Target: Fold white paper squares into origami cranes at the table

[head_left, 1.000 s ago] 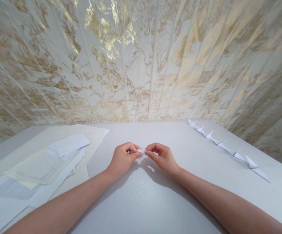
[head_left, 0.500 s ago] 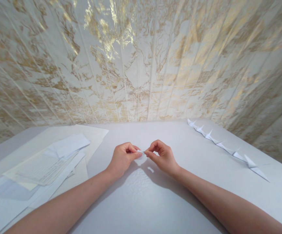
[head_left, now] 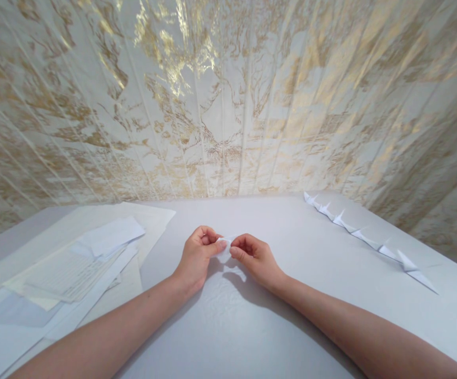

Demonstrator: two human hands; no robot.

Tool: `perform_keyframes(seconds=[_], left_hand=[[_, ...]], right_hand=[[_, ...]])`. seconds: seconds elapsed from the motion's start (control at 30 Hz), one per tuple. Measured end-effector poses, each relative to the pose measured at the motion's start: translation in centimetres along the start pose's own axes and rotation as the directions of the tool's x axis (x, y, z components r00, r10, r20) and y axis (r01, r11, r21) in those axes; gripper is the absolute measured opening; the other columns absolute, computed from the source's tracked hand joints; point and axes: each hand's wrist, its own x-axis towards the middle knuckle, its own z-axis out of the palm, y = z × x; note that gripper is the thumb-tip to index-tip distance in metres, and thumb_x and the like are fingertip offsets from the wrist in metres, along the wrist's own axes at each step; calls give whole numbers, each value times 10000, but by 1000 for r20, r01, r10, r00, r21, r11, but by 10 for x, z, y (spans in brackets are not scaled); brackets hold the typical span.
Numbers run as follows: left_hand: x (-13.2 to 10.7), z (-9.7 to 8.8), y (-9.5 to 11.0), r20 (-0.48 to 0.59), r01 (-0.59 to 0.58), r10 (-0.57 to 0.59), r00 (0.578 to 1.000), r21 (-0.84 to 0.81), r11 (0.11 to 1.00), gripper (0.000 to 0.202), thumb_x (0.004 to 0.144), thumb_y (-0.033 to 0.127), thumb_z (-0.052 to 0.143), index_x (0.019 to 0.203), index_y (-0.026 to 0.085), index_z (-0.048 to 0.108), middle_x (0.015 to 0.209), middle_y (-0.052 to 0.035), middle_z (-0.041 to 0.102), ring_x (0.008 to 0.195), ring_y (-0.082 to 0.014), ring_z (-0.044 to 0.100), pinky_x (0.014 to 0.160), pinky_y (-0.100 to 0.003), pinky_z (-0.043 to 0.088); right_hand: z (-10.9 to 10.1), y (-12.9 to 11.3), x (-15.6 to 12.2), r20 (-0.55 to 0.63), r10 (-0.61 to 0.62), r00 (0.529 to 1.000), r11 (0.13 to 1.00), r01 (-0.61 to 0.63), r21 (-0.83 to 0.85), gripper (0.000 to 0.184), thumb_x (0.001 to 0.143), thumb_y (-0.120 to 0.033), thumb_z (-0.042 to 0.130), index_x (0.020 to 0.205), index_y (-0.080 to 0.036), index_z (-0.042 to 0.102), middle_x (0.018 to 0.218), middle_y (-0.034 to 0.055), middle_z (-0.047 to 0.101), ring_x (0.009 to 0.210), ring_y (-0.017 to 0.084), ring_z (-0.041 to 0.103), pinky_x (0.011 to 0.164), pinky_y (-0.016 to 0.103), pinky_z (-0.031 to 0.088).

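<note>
A small folded piece of white paper (head_left: 225,245) is pinched between both my hands just above the white table (head_left: 252,326). My left hand (head_left: 197,258) curls its fingers around the paper's left end. On the other end, my right hand (head_left: 254,257) grips with thumb and fingertips. The two hands touch at the fingertips near the table's middle. Most of the paper is hidden by my fingers.
A row of several folded white paper pieces (head_left: 365,238) runs along the table's right side toward the wall. A loose pile of paper sheets (head_left: 70,263) lies at the left. A gold-and-white marbled wall (head_left: 228,105) stands right behind the table.
Both hands have drawn closer together and shifted slightly left, and the fingers have closed more tightly over the small paper piece.
</note>
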Motion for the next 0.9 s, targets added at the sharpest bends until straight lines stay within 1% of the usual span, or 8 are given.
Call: perform_keyframes(seconds=[0.17,0.27,0.33,0.47,0.6,0.7,0.8,0.9], left_hand=[[-5,4,-4,32,19,-19,999,-4,1000,334,515,142,705,796,182,530,637,56,592,568,-74,529,567,-197,389],[-7,5,-5,61,60,-67,996,103,993,304,512,161,698,790,160,576,621,38,585,551,-84,515,542,-208,379],[-7,5,-4,115,109,-126,985,143,984,284,504,165,697,768,145,594,616,23,592,566,-100,530,567,-226,396],[-8,4,-4,198,166,-197,960,165,972,265,496,160,703,741,134,606,625,2,619,593,-123,559,606,-246,410],[-6,1,-4,181,129,-167,969,203,971,175,562,237,686,664,125,599,603,1,600,560,-104,528,568,-231,378],[-4,0,-3,159,105,-141,977,215,971,226,540,215,695,708,132,569,571,28,577,524,-86,504,536,-213,356],[-4,0,-1,141,58,-91,986,224,973,362,506,159,706,801,172,496,501,83,541,461,-72,474,495,-190,332],[-5,0,0,168,12,-54,984,246,969,392,514,139,703,810,190,451,463,108,516,425,-63,451,469,-175,315]], right_hand=[[1,-4,-2,-57,-29,998,993,23,-115,159,736,-282,519,623,-171,526,578,-7,537,540,107,483,536,238,402],[-1,-5,0,-89,-48,995,990,35,-140,136,715,-251,518,603,-175,510,572,-13,529,539,106,479,535,231,403],[-2,-5,1,-91,-53,994,989,39,-142,125,708,-244,520,604,-175,506,573,-15,525,540,105,477,531,225,403],[-3,-3,2,-40,-13,999,995,9,-97,120,715,-272,533,645,-177,511,556,-32,499,503,91,447,482,211,365],[-3,-2,2,-14,-19,1000,997,18,-70,138,714,-293,558,661,-170,525,573,-27,501,528,98,452,502,224,358],[-3,-2,2,7,7,1000,1000,-6,-21,143,713,-299,575,683,-166,530,600,-22,516,539,97,452,509,229,350],[-1,-3,0,88,81,993,994,-87,73,178,710,-330,590,705,-161,535,593,-31,512,510,86,432,484,224,323],[0,-6,-1,137,156,978,969,-179,173,220,691,-360,619,694,-155,538,571,-40,502,484,73,409,473,221,302]])
